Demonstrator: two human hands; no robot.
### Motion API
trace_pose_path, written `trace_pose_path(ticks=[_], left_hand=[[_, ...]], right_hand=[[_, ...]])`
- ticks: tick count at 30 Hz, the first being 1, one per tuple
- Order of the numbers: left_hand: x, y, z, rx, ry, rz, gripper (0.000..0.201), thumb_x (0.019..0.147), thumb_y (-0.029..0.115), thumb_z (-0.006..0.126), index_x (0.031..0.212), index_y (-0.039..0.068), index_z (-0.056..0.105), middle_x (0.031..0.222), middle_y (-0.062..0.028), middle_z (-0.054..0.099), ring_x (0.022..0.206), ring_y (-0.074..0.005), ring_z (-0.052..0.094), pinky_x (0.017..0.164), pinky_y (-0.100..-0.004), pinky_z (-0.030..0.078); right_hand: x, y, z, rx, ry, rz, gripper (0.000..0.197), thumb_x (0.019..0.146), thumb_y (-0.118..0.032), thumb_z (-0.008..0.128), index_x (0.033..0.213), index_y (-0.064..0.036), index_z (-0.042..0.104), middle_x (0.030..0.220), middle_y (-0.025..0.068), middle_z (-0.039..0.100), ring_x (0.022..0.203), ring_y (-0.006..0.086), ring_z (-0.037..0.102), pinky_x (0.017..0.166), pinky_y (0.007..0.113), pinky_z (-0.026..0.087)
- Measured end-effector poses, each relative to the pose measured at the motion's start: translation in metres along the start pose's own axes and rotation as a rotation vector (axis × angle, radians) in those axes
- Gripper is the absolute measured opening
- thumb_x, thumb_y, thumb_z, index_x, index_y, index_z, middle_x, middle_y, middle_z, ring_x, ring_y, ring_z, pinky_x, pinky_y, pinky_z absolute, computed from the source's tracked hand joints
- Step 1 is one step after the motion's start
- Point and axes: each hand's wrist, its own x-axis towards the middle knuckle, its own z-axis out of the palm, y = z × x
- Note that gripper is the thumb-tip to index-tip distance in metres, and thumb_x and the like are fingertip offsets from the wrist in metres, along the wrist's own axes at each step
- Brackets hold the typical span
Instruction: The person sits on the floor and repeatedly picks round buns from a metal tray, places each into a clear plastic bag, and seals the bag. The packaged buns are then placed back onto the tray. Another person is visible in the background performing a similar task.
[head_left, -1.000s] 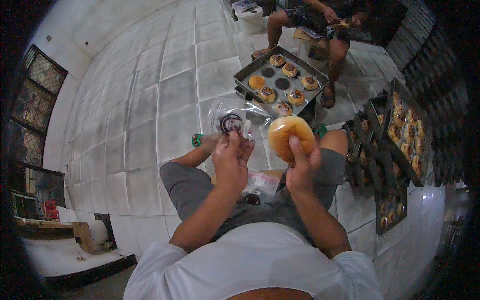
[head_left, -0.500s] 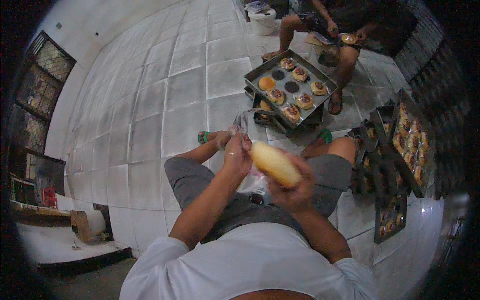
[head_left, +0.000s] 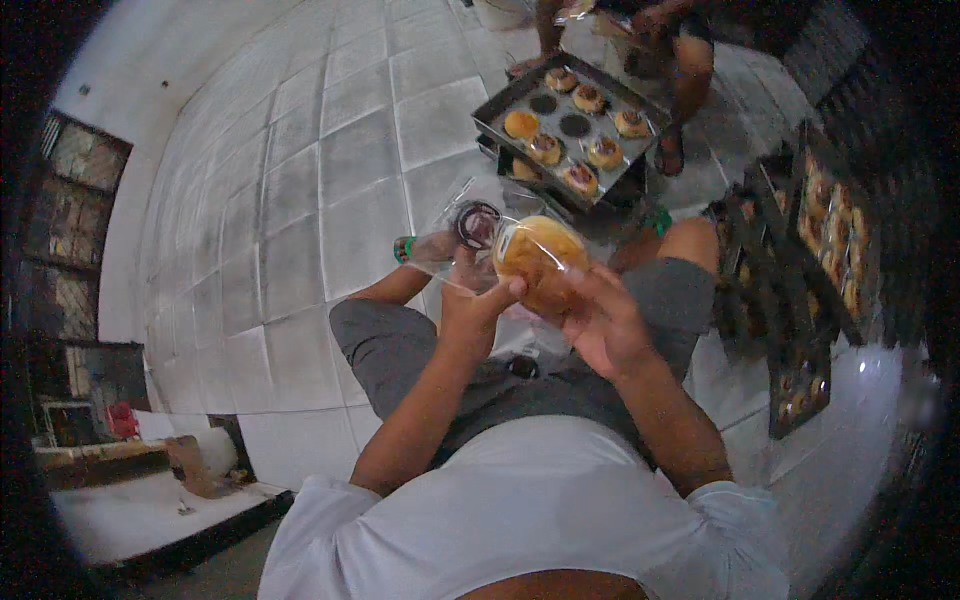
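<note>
A round golden bun is between my two hands, above my lap. Shiny clear film lies over its upper side, and how far it is inside the plastic I cannot tell. My right hand grips the bun from its right and lower side. On the left, my left hand closes on a clear plastic bag, its thumb near the bun's edge. A dark round print shows on the bag. More clear plastic with a dark print lies on my lap.
Ahead, a dark metal tray holding several topped buns and one plain bun rests on stacked trays. More bun-filled trays lean at the right. Beyond the tray, a co-worker sits with both hands raised.
The bun has turned from lengthwise to its round face and moved up, with clear film now over it. The bag's dark print has come into view. My view has shifted slightly.
</note>
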Motion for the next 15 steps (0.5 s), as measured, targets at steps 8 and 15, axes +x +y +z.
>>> trace_pose_path(ticks=[8,15], left_hand=[[-0.014,-0.030,-0.007,-0.504,0.278,-0.271,0.065,0.108,0.060,0.043,0.149,0.010,0.049,0.139,-0.0105,0.062,0.127,-0.0279,0.061,0.110,-0.0446,0.049],[-0.034,0.013,0.017,-0.560,0.119,-0.460,0.059,0.107,0.055,0.050,0.141,0.006,0.056,0.133,-0.0138,0.064,0.126,-0.0252,0.060,0.109,-0.0437,0.049]], right_hand=[[0.022,0.093,-0.022,-1.865,-0.025,-0.729,0.048,0.091,-0.013,0.068,0.134,0.0046,0.057,0.144,0.0305,0.054,0.136,0.0462,0.053,0.115,0.053,0.041],[0.027,0.032,-0.025,-1.612,0.063,-0.783,0.022,0.086,-0.020,0.078,0.101,-0.0041,0.073,0.100,0.0122,0.073,0.090,0.0326,0.073,0.078,0.045,0.059]])
